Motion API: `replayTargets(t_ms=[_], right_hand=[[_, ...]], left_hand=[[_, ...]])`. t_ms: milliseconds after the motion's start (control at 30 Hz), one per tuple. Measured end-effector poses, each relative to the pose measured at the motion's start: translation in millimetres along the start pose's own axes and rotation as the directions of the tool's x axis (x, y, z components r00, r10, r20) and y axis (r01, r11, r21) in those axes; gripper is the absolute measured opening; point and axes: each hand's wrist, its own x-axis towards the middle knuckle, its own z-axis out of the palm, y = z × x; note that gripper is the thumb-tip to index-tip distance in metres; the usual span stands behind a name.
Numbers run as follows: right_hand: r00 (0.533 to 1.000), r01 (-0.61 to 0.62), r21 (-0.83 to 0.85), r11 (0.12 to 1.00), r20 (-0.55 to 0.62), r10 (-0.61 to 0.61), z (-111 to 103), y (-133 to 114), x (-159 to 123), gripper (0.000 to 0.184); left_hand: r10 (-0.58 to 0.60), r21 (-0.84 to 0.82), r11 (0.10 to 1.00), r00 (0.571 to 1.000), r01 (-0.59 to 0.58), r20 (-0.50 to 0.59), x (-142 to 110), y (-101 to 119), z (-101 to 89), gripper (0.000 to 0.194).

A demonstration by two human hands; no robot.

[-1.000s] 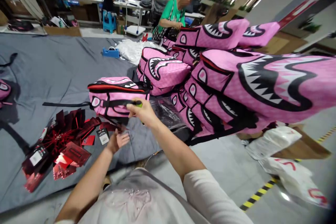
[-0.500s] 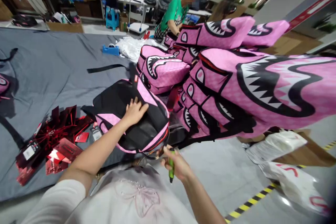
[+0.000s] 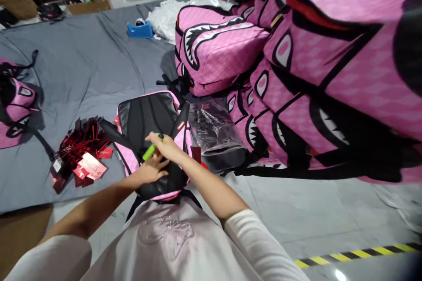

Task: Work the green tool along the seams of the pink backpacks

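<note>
A pink backpack [image 3: 145, 118] lies in front of me with its black padded back panel facing up, straps trailing towards my lap. My right hand [image 3: 166, 145] is closed round a green marker [image 3: 150, 152] and hovers over the lower part of the panel. My left hand [image 3: 150, 170] rests on the bottom end of the backpack, fingers curled against it, just under the marker. Both hands nearly touch each other.
A heap of red and black hang tags [image 3: 81, 153] lies left of the backpack on the grey cloth [image 3: 75, 70]. A large pile of pink shark-mouth backpacks [image 3: 296, 61] fills the right. A clear plastic bag [image 3: 214, 131], a blue tape dispenser [image 3: 140, 30] and another pink backpack [image 3: 15, 105] lie around.
The backpack was flipped from its side to back-panel-up and pulled closer. My right hand, with the marker, came back over the panel; my left hand slid to its lower end. The camera tilted down.
</note>
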Motion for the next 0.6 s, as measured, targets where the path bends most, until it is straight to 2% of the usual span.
replayTargets(t_ms=[67, 133, 200, 267, 333, 400, 433, 533, 600], right_hand=[[0.997, -0.005, -0.022, 1.000, -0.080, 0.003, 2.3, 16.9, 25.2, 0.048], [0.975, 0.137, -0.124, 0.983, -0.156, -0.155, -5.9, 50.6, 27.8, 0.048], [0.907, 0.329, -0.327, 0.886, -0.152, -0.393, -20.4, 90.9, 11.2, 0.048], [0.827, 0.381, -0.571, 0.727, -0.140, -0.544, -34.1, 124.3, -13.5, 0.040], [0.781, 0.319, -0.735, 0.598, -0.153, -0.605, -41.4, 143.1, -33.4, 0.038], [0.754, 0.254, -0.802, 0.540, -0.185, -0.630, -41.2, 149.0, -42.1, 0.042], [0.743, 0.231, -0.814, 0.534, -0.206, -0.636, -39.1, 149.3, -42.8, 0.045], [0.740, 0.168, -0.808, 0.565, -0.274, -0.614, -31.3, 149.9, -40.9, 0.054], [0.753, 0.149, -0.794, 0.589, -0.295, -0.588, -27.7, 154.0, -41.8, 0.057]], left_hand=[[0.036, 0.024, 0.999, 0.997, -0.038, 0.072, -19.1, 7.1, 2.4, 0.050], [0.068, 0.054, 0.996, 0.994, -0.073, 0.082, -36.8, 9.8, 3.8, 0.049], [0.085, 0.068, 0.994, 0.996, -0.084, -0.002, -45.1, 6.3, 1.0, 0.045], [0.059, 0.059, 0.997, 0.990, -0.052, -0.126, -36.8, -2.2, -8.4, 0.041], [-0.007, 0.040, 0.999, 0.975, 0.016, -0.222, -8.2, -13.3, -25.2, 0.041], [-0.031, 0.069, 0.996, 0.960, 0.052, -0.277, 37.7, -24.8, -47.3, 0.042], [0.024, 0.149, 0.989, 0.962, 0.018, -0.273, 64.2, -29.9, -59.1, 0.043], [0.176, 0.363, 0.922, 0.981, -0.137, -0.077, 137.5, -39.1, -90.1, 0.045], [0.215, 0.436, 0.866, 0.970, -0.243, 0.114, 167.2, -39.7, -102.0, 0.052]])
